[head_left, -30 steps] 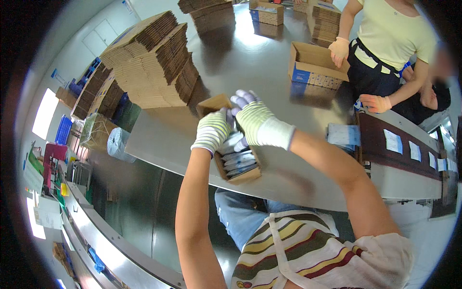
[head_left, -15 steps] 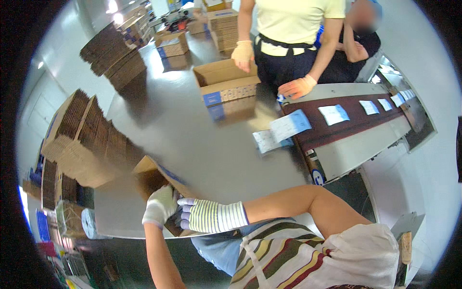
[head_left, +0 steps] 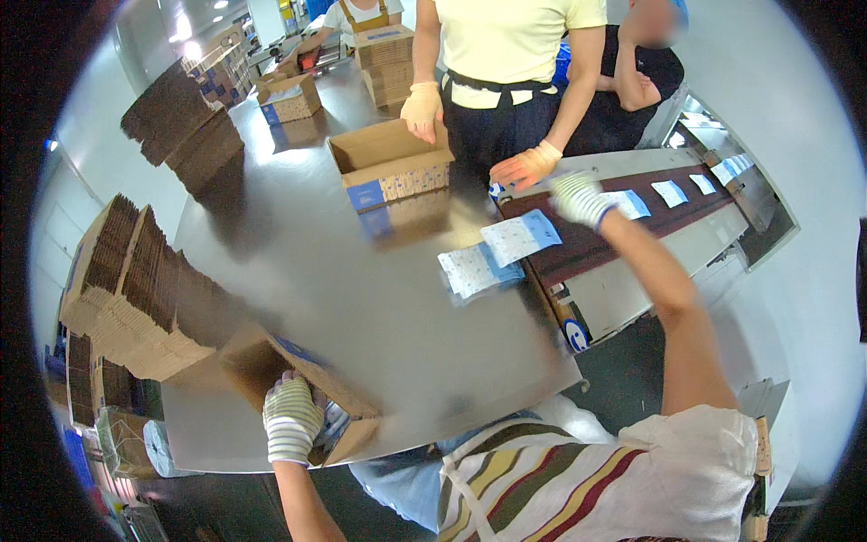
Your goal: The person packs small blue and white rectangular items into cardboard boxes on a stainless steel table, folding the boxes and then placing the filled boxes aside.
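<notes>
My left hand, in a striped white glove, bends its fingers over the near left side of an open cardboard box. Pale blue packets show inside, next to that hand; it hides part of them. Out over the conveyor belt reaches my right hand, gloved alike and smeared by motion, its fingers unclear. Close to it lies a white and blue packet. Another packet sits at the belt's near end, overlapping several packets on the metal table.
Across the table a co-worker's gloved hands are near an open carton and the belt. Stacks of flattened cartons line the left edge. A person sits behind the conveyor. Another carton stands farther back.
My right hand has left the box and swung up and right, over the belt. My left hand stays at the box. The view has shifted somewhat.
</notes>
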Motion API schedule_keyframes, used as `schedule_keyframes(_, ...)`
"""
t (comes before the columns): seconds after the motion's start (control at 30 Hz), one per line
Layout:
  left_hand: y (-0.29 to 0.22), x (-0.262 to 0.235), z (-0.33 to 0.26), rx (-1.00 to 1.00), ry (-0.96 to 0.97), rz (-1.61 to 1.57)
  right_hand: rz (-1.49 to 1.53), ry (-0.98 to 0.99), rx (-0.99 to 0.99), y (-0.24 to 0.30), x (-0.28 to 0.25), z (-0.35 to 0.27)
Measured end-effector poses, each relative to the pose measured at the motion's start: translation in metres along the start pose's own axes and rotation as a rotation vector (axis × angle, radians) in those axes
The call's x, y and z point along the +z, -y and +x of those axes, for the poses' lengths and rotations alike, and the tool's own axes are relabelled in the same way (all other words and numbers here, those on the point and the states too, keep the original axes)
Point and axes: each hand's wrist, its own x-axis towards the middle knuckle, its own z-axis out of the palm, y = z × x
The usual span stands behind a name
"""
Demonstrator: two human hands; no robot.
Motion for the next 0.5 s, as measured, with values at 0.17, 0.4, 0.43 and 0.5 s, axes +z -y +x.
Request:
schedule_keyframes(0.17, -0.003, -0.001, 0.002, 0.008, -0.009, -0.001, -0.087, 0.304, 0.045, -0.098, 0.047, -0.012)
schedule_keyframes(0.4, -0.006, -0.007, -0.003, -0.021, 0.003, -0.032, 0.075, 0.248, -0.445, -0.022, 0.019, 0.031)
schedule_keyframes(0.43, -0.004, -0.007, -0.004, -0.030, 0.024, -0.034, 0.249, 0.233, -0.540, -0.002, 0.019, 0.042)
schedule_keyframes(0.5, 0.001, -0.006, -0.006, -0.043, 0.031, -0.037, 0.322, 0.221, -0.651, 0.048, 0.012, 0.061)
